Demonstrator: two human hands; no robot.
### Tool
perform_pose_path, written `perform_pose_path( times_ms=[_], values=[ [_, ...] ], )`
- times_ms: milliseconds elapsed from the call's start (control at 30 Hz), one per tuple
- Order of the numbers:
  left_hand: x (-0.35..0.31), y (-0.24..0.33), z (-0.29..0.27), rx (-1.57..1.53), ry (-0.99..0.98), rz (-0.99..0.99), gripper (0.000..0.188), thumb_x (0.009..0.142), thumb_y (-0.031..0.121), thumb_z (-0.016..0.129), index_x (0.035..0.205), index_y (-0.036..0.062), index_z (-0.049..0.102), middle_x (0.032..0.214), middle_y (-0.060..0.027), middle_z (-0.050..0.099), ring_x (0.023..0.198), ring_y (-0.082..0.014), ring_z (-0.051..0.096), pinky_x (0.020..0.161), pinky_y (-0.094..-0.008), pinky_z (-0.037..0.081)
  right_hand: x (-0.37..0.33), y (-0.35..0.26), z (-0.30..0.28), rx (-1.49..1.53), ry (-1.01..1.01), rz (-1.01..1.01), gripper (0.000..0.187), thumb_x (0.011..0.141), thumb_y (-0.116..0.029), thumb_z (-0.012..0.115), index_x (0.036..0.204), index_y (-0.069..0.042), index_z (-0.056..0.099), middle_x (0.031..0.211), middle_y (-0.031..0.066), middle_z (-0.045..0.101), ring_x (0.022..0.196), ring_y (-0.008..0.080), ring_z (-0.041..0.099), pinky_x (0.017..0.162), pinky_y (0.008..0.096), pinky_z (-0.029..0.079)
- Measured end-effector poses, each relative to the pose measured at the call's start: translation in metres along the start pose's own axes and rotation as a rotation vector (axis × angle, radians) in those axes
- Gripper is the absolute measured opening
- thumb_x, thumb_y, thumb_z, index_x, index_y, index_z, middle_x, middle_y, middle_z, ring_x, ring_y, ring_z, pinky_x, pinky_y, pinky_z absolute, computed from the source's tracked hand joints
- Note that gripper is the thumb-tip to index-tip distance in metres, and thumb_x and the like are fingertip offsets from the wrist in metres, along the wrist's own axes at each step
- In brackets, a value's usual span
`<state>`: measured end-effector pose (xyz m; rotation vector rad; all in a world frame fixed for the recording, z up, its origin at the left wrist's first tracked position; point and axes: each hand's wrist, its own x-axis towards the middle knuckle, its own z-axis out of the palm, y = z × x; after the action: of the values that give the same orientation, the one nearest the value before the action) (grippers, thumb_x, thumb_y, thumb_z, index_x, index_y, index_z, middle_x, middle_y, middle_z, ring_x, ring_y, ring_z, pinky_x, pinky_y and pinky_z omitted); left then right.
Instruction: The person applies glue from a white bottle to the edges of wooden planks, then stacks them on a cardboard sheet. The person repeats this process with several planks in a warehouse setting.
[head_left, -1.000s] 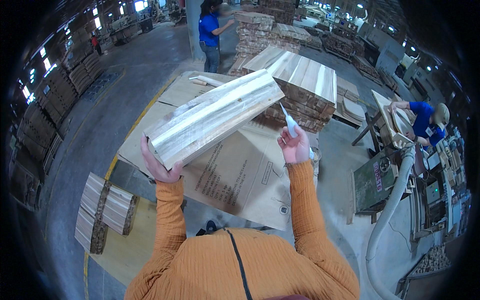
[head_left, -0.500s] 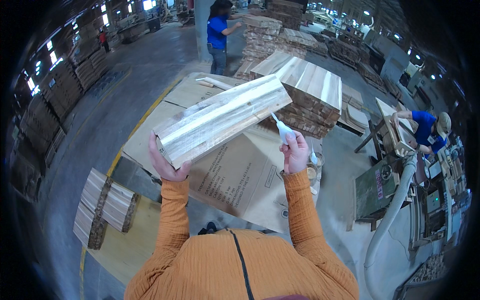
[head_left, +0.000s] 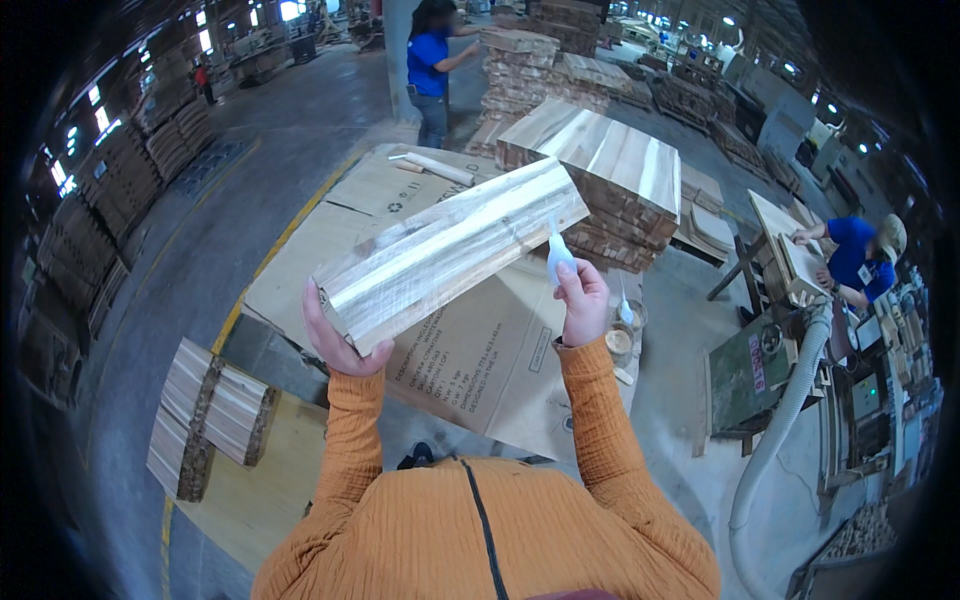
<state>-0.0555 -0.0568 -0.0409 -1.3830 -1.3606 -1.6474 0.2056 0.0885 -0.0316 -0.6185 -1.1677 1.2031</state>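
The left hand [head_left: 340,338] was spread wide around the near end of a long, pale-streaked wooden board [head_left: 450,245], the thumb on one side and the fingers on the other. That board slanted above a sheet of cardboard [head_left: 520,400], its far end reaching away to the right — whether that end rested on anything could not be told. The right hand [head_left: 585,300], over the cardboard's right-hand part, was closed round a small white squeeze bottle [head_left: 560,260], its nozzle pointing up at the board's near long edge; whether tip and wood touched was unclear.

A second white bottle [head_left: 625,310] and a shallow round container [head_left: 619,342] were at the right edge of the cardboard. At its far right corner rose a stack of boards [head_left: 600,155], the top faces striped light and brown. Some slim pale rods [head_left: 435,167] lay on its far part. To the left of the cardboard, and lower, striped wooden panels [head_left: 185,430] lay on a plywood sheet [head_left: 265,485].

Beyond the cardboard, a person in a blue shirt [head_left: 428,62] reached toward another wood pile [head_left: 520,75]. Well to its right — past a green machine [head_left: 735,365] — a second blue-shirted person [head_left: 855,262] leaned over a bench.
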Motion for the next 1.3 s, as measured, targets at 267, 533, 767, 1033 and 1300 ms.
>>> perform_pose_path(
  times_ms=[267, 533, 767, 1033, 1300],
  values=[
    [0.004, 0.005, -0.002, 0.003, -0.013, -0.006, 0.105, 0.066, 0.07, 0.057, 0.131, -0.0093, 0.031, 0.122, -0.0247, 0.045, 0.108, -0.0354, 0.05, 0.091, -0.0429, 0.04, 0.032, -0.029, 0.025, -0.055, -0.077, -0.165, 0.021, 0.085, -0.013, 0.064, 0.097, 0.003, 0.06, 0.085, 0.001, 0.062, 0.076, 0.0051, 0.055, 0.071, 0.0193, 0.044],
    [0.006, 0.001, -0.002, 0.043, -0.017, 0.015, 0.103, 0.068, 0.07, 0.055, 0.13, -0.009, 0.033, 0.122, -0.0245, 0.045, 0.108, -0.0365, 0.049, 0.091, -0.0435, 0.039, 0.049, -0.019, 0.052, -0.647, 0.042, -0.493, 0.022, 0.073, -0.026, 0.073, 0.08, -0.006, 0.066, 0.072, 0.0017, 0.054, 0.074, 0.0179, 0.049, 0.063, 0.0332, 0.039],
    [0.005, -0.002, 0.0, 0.001, 0.004, 0.0, 0.101, 0.069, 0.069, 0.054, 0.13, -0.0087, 0.034, 0.123, -0.024, 0.045, 0.108, -0.0374, 0.05, 0.091, -0.0451, 0.039, 0.031, -0.015, 0.061, -0.648, -0.019, -0.522, 0.02, 0.073, -0.029, 0.072, 0.079, -0.011, 0.066, 0.072, 0.0005, 0.054, 0.073, 0.0177, 0.048, 0.071, 0.033, 0.033],
    [0.008, 0.0, -0.002, 0.047, 0.001, 0.026, 0.1, 0.068, 0.068, 0.055, 0.129, -0.0094, 0.035, 0.121, -0.0251, 0.046, 0.107, -0.0378, 0.05, 0.09, -0.0454, 0.04, 0.035, -0.011, 0.055, -0.647, 0.003, -0.554, 0.02, 0.073, -0.026, 0.073, 0.08, -0.009, 0.065, 0.071, 0.0007, 0.053, 0.072, 0.0182, 0.048, 0.069, 0.0326, 0.034],
    [0.013, 0.001, -0.001, 0.079, 0.007, 0.069, 0.099, 0.067, 0.067, 0.057, 0.127, -0.01, 0.037, 0.119, -0.025, 0.048, 0.104, -0.0385, 0.052, 0.089, -0.0456, 0.041, 0.046, -0.012, 0.045, -0.696, 0.072, -0.577, 0.018, 0.072, -0.02, 0.074, 0.077, -0.007, 0.062, 0.073, 0.0027, 0.053, 0.072, 0.0189, 0.049, 0.065, 0.0322, 0.037]
  ],
)
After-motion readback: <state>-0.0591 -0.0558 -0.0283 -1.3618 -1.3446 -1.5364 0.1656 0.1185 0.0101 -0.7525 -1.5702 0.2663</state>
